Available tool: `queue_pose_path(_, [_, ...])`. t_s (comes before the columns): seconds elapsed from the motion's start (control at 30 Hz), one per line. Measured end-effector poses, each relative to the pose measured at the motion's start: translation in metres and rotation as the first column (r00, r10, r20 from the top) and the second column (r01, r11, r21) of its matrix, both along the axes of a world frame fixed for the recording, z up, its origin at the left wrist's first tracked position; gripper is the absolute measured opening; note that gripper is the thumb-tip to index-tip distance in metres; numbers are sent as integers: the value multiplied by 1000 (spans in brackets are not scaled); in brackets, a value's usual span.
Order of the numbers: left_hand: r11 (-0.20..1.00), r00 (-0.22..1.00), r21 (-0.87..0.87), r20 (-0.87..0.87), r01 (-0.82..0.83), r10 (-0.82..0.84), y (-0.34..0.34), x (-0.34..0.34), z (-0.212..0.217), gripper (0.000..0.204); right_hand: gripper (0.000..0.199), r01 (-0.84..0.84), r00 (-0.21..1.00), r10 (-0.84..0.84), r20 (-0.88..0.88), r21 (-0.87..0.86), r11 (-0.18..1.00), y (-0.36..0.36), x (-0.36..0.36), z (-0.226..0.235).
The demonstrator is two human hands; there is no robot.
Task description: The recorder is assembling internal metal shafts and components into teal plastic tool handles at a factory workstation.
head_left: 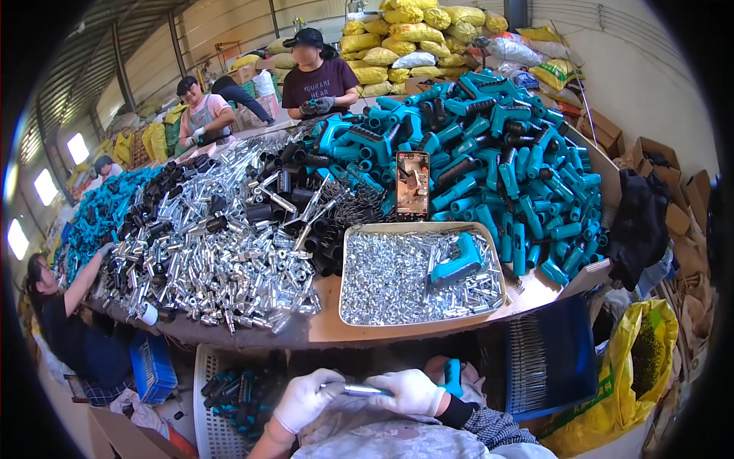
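Note:
White gloves cover both of my hands, held low over my lap. Between them lies a slim silver metal rod (359, 389), roughly level. My left hand (306, 401) is closed on one end of it, and my right hand (407, 392) grips the other. Beside my right wrist a teal plastic housing (453, 375) rests near my lap. On the table in front stands a shallow tray (417, 320) filled with small silver metal parts. A teal pistol-shaped housing (459, 264) lies on top of those parts.
Heaps of silver metal fittings (222, 260), black sleeves and teal housings (527, 168) cover the table (329, 306). A phone (413, 186) stands behind the tray. Below are a white basket (206, 405), a blue crate of rods (562, 359) and a yellow sack (627, 382). Other people work around the table.

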State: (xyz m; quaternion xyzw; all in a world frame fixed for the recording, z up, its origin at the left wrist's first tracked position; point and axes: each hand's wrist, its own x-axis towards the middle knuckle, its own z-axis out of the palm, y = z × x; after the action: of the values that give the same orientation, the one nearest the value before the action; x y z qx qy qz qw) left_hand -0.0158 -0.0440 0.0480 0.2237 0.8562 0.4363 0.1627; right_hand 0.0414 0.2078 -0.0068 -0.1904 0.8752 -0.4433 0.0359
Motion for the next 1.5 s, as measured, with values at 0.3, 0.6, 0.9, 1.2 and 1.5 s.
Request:
queue_pose_path(0.3, [966, 771, -19, -599, 257, -217, 22, -3, 30, 21, 41, -33, 996, 48, 75, -183, 983, 10, 2, -7])
queue_pose_path(0.6, [355, 818, 918, 62, 179, -572, 52, 19, 169, 88, 46, 29, 984, 14, 178, -235, 972, -3, 11, 12])
queue_pose_path(0.9, [-2, 782, 923, -326, 384, -532, 77, 24, 202, 48, 40, 19, 955, 68, 288, -286, 958, -12, 13, 21])
queue_pose_path(1.2, [-7, 962, 999, -38, 37, -270, 93, 62, 206, 48, 43, -24, 973, 76, 218, -228, 973, -18, 8, 23])
queue_pose_path(1.5, [182, 922, 983, 70, 0, -381, 84, 47, 239, 50, 15, 120, 966, -63, 250, -221, 968, -27, 13, 12])
